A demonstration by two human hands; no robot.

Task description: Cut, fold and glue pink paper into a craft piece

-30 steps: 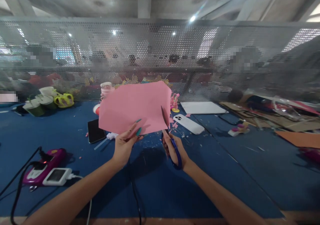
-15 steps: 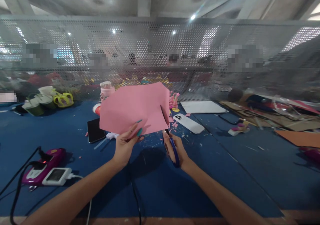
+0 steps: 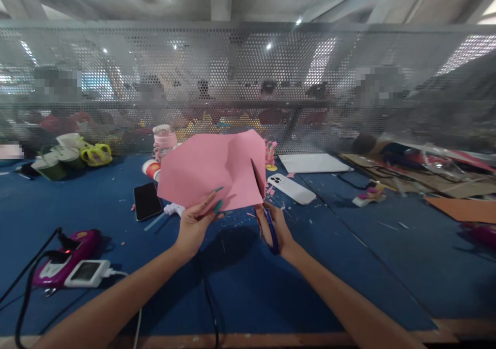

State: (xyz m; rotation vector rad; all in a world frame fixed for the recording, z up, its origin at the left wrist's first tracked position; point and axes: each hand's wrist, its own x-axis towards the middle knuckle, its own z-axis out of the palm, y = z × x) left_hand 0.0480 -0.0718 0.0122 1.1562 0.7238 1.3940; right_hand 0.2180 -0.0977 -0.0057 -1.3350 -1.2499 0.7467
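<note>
Head view, creased pink paper [image 3: 211, 171], blue-handled scissors [image 3: 267, 212]

A blue table [image 3: 240, 287] carries a black phone [image 3: 146, 201], white phone [image 3: 291, 188], paper scraps [image 3: 271, 190] and cardboard [image 3: 461, 208].

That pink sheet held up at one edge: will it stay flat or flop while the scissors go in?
Probably floppy: the pink sheet already shows a fold near its middle while the left hand pinches only its lower edge. It looks thin and light, so the scissors in the right hand may push it aside rather than cut cleanly.
</note>
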